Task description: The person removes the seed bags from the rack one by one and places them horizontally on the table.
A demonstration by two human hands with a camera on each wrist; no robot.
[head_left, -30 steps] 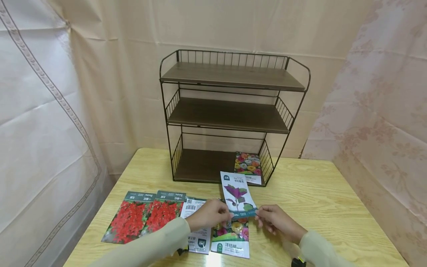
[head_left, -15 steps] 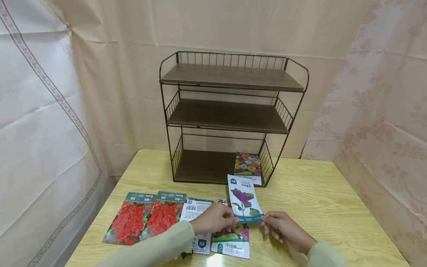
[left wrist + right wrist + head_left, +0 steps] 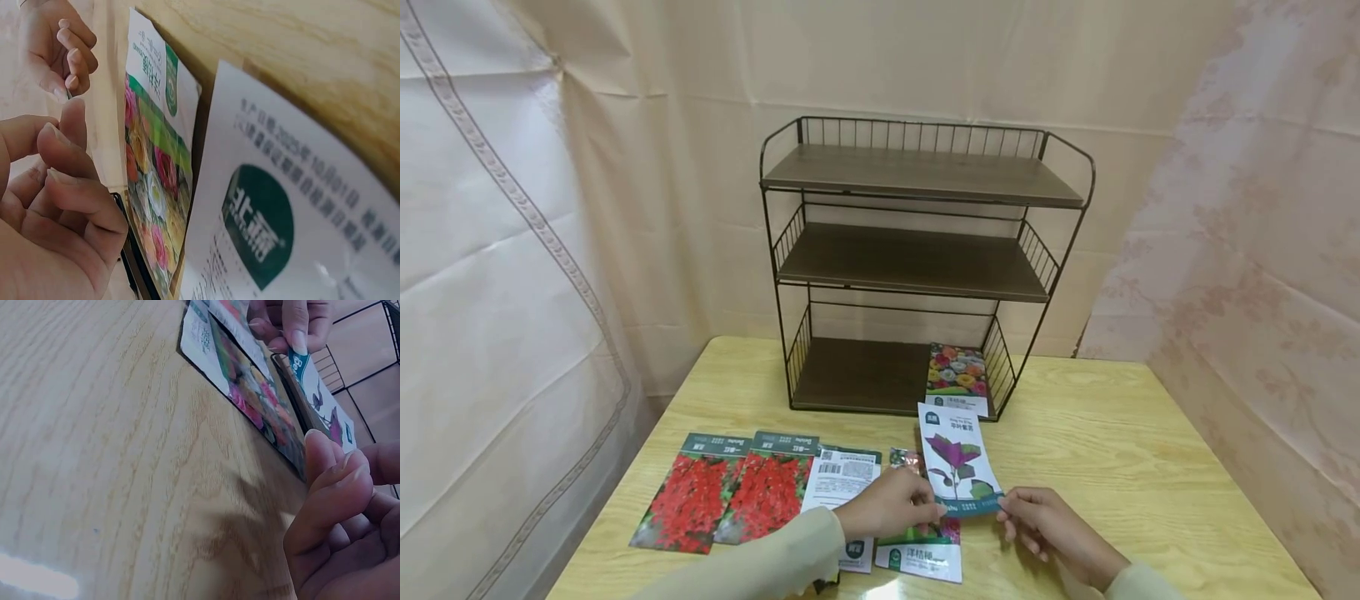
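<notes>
A white seed packet with a purple-leaved plant [image 3: 953, 454] is raised above the table, its teal band toward me. My left hand [image 3: 895, 502] pinches the band's left corner, and my right hand [image 3: 1051, 527] pinches the right corner. Below and left of it, partly covered by my left hand, lies a seed packet with multicoloured flowers [image 3: 925, 560]. Beside that one is a packet lying back side up [image 3: 842, 479], its printed label large in the left wrist view. The right wrist view shows the held packet [image 3: 322, 400] between both hands.
A three-tier shelf rack [image 3: 917, 258] stands at the table's back. On its bottom tier, at the right, lies another multicoloured flower packet [image 3: 957, 375]. Two red-flower packets [image 3: 688, 496] overlap at the left of the wooden table [image 3: 1112, 450].
Both hands have drawn the purple-plant packet toward me and to the right, away from the rack's bottom tier. The other packets stay where they lay.
</notes>
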